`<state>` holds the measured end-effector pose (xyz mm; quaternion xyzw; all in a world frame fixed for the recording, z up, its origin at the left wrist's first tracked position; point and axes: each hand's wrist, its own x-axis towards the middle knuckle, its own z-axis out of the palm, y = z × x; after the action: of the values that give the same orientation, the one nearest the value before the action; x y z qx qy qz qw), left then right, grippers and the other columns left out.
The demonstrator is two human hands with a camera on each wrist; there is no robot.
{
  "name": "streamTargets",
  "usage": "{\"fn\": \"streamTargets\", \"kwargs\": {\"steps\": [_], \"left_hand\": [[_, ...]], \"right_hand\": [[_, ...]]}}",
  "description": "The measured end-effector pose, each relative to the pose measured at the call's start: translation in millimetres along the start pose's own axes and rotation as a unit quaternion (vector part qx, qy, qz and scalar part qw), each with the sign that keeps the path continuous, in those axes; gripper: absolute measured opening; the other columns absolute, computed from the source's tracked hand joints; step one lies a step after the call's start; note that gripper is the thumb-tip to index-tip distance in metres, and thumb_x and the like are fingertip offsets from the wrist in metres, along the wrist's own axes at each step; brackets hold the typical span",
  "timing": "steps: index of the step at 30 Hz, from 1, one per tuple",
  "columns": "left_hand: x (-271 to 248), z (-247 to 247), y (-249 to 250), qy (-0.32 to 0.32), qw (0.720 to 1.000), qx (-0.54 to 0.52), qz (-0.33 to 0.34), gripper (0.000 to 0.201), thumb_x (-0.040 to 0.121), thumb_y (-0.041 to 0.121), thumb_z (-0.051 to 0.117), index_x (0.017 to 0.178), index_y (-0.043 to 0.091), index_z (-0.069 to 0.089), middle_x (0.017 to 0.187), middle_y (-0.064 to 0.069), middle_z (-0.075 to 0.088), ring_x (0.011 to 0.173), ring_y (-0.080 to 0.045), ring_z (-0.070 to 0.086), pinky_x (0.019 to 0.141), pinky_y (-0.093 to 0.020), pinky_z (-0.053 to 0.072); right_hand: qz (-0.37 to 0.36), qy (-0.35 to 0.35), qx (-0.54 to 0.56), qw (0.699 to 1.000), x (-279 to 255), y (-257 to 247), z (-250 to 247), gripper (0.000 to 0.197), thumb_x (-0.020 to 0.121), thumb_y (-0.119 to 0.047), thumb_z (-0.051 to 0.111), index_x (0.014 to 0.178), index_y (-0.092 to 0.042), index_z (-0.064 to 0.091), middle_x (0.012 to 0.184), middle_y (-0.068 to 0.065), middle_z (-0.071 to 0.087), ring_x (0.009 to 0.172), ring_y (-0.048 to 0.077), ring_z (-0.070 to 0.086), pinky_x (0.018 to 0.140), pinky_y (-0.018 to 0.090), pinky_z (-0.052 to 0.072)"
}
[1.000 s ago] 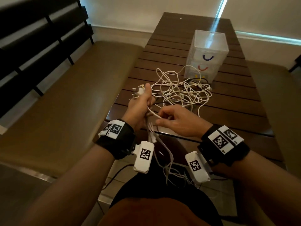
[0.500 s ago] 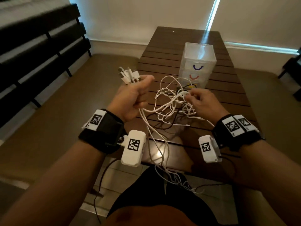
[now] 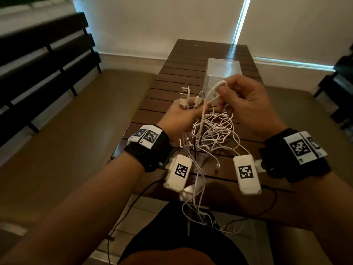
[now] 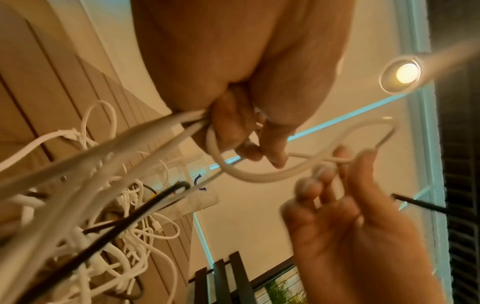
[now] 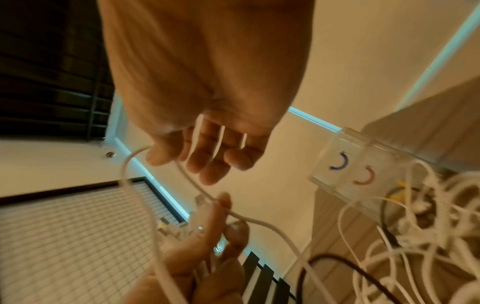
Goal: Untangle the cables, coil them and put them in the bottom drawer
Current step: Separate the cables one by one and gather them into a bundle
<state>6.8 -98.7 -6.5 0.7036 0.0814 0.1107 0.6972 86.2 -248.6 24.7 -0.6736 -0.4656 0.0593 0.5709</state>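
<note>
A tangle of white cables (image 3: pixel 215 131) with one black strand lies on the dark slatted table (image 3: pixel 181 73); several strands hang over the near edge toward my lap. My left hand (image 3: pixel 191 109) grips a bundle of cable ends, and their plugs (image 3: pixel 186 94) stick up above the fist. My right hand (image 3: pixel 219 90) pinches a raised loop of white cable (image 3: pixel 219 84) right beside the left hand. That white loop (image 4: pixel 259 176) runs from the left fingers (image 4: pixel 233 131) to the right fingertips. The clear drawer unit (image 5: pixel 350 164) with blue and red handles stands behind the tangle, partly hidden by my hands.
Padded benches (image 3: pixel 86 121) flank the table on both sides, the left one with a dark slatted backrest (image 3: pixel 38 64). A pale wall (image 3: pixel 172 25) closes off the far end. Thin black wires (image 3: pixel 133 203) trail from the wrist cameras below the table edge.
My right hand has lifted a loop of white cable out of the tangle, up next to the left hand. The left hand, still gripping the plug ends, has moved toward the table's middle.
</note>
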Motion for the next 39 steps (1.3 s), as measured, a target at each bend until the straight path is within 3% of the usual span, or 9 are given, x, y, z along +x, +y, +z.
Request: {"fn": "streamTargets", "kwargs": {"steps": [5, 8, 9, 13, 18, 23, 32, 36, 39], "left_hand": [[-2, -2, 5, -0.049, 0.996, -0.075, -0.002, 0.013, 0.094, 0.006, 0.056, 0.091, 0.013, 0.066, 0.082, -0.007, 0.065, 0.06, -0.012, 0.063, 0.046, -0.022, 0.048], [-3, -1, 9, -0.068, 0.995, -0.069, 0.027, 0.01, 0.093, 0.007, 0.058, 0.094, 0.011, 0.067, 0.081, 0.0, 0.068, 0.073, -0.013, 0.065, 0.055, -0.025, 0.053], [-2, -2, 9, -0.071, 0.995, -0.06, 0.034, 0.009, 0.093, 0.008, 0.058, 0.095, 0.012, 0.066, 0.082, 0.002, 0.069, 0.074, -0.015, 0.063, 0.055, -0.026, 0.052], [-3, -4, 6, -0.091, 0.993, -0.047, 0.052, 0.013, 0.094, 0.004, 0.057, 0.092, 0.014, 0.066, 0.079, -0.008, 0.064, 0.058, -0.015, 0.058, 0.049, -0.018, 0.043], [6, -13, -10, -0.073, 0.991, -0.106, -0.021, 0.046, 0.096, 0.001, 0.05, 0.138, 0.018, 0.045, 0.056, 0.012, 0.048, 0.038, 0.001, 0.034, 0.038, -0.014, 0.023], [9, -6, -28, -0.111, 0.991, 0.032, -0.075, 0.017, 0.099, 0.019, 0.052, 0.095, 0.018, 0.069, 0.06, 0.005, 0.042, 0.045, -0.006, 0.031, 0.04, -0.019, 0.019], [13, -17, -38, -0.056, 0.984, 0.135, -0.104, 0.022, 0.094, 0.029, 0.06, 0.097, 0.008, 0.068, 0.058, 0.007, 0.046, 0.046, -0.005, 0.035, 0.039, -0.019, 0.029], [12, -28, -38, -0.042, 0.984, 0.134, -0.111, 0.013, 0.091, 0.023, 0.066, 0.092, 0.011, 0.068, 0.067, 0.005, 0.061, 0.048, -0.004, 0.038, 0.041, -0.018, 0.028], [11, -31, -36, -0.028, 0.98, 0.173, -0.097, 0.014, 0.087, 0.024, 0.07, 0.091, 0.01, 0.073, 0.074, 0.001, 0.068, 0.057, -0.008, 0.047, 0.047, -0.019, 0.036]], "right_hand": [[0.19, -0.086, 0.056, 0.976, -12, 34, 11, 0.046, 0.087, -0.011, 0.065, 0.128, -0.027, 0.051, 0.099, 0.015, 0.06, 0.079, 0.02, 0.061, 0.066, 0.033, 0.051], [0.232, -0.136, -0.043, 0.962, -14, 57, 21, 0.015, 0.096, -0.024, 0.056, 0.1, -0.018, 0.068, 0.089, 0.007, 0.069, 0.074, 0.01, 0.063, 0.069, 0.029, 0.05], [0.241, -0.141, -0.073, 0.957, -15, 63, 22, 0.025, 0.098, -0.03, 0.052, 0.088, -0.015, 0.07, 0.078, 0.003, 0.067, 0.067, 0.005, 0.061, 0.066, 0.027, 0.047], [0.209, -0.075, -0.1, 0.97, -13, 67, 20, 0.021, 0.098, -0.019, 0.053, 0.082, -0.011, 0.064, 0.063, -0.003, 0.058, 0.052, 0.001, 0.056, 0.055, 0.018, 0.043], [0.141, -0.031, 0.0, 0.99, -1, 49, 7, 0.01, 0.095, -0.007, 0.055, 0.093, -0.01, 0.064, 0.079, 0.012, 0.064, 0.069, 0.026, 0.063, 0.067, 0.034, 0.055], [0.071, -0.019, 0.059, 0.996, 6, 22, -3, 0.011, 0.096, -0.009, 0.051, 0.093, -0.013, 0.06, 0.068, 0.008, 0.06, 0.061, 0.021, 0.061, 0.065, 0.037, 0.053], [0.044, 0.04, 0.016, 0.998, -15, 11, -31, 0.015, 0.094, -0.003, 0.055, 0.092, -0.014, 0.064, 0.07, -0.008, 0.07, 0.065, 0.007, 0.066, 0.057, 0.017, 0.051], [0.111, 0.039, -0.116, 0.986, -26, 24, -52, 0.033, 0.089, 0.006, 0.056, 0.091, -0.024, 0.071, 0.088, -0.004, 0.074, 0.073, 0.003, 0.065, 0.059, 0.011, 0.047], [0.132, 0.171, -0.096, 0.972, -26, 28, -61, 0.056, 0.089, 0.013, 0.038, 0.119, -0.029, 0.059, 0.117, 0.007, 0.062, 0.077, 0.003, 0.063, 0.058, 0.012, 0.048]]}}
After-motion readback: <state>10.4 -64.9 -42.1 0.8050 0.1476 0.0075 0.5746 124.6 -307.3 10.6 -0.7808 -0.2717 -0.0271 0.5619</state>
